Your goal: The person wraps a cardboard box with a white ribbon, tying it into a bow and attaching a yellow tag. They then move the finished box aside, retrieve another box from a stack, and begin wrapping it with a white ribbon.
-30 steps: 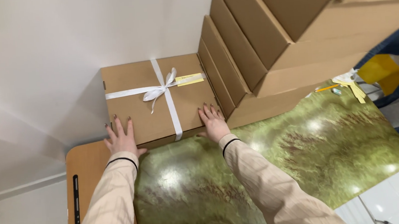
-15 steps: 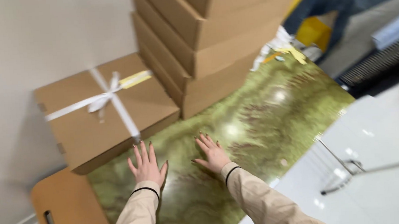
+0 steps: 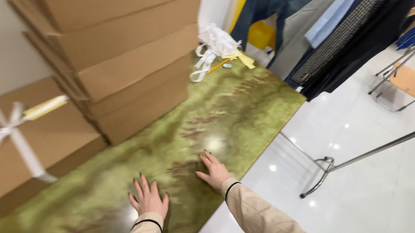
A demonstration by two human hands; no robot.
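Left hand (image 3: 148, 199): lying flat, fingers spread, grasping nothing, on the green worktop (image 3: 245, 104).
Right hand (image 3: 214, 169): also released, resting flat.
Ribboned box (image 3: 19, 139): sitting tied at the left, apart from both hands.
Box stack (image 3: 120, 54): standing behind.

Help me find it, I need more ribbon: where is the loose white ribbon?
In the head view, the loose white ribbon lies at the far end of the green tabletop, right of the cardboard box stack.

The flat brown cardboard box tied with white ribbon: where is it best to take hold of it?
Probably by its two opposite side edges, from the near green-table side: the flat brown cardboard box tied with white ribbon lies flat, wide and shallow, its near edge exposed.
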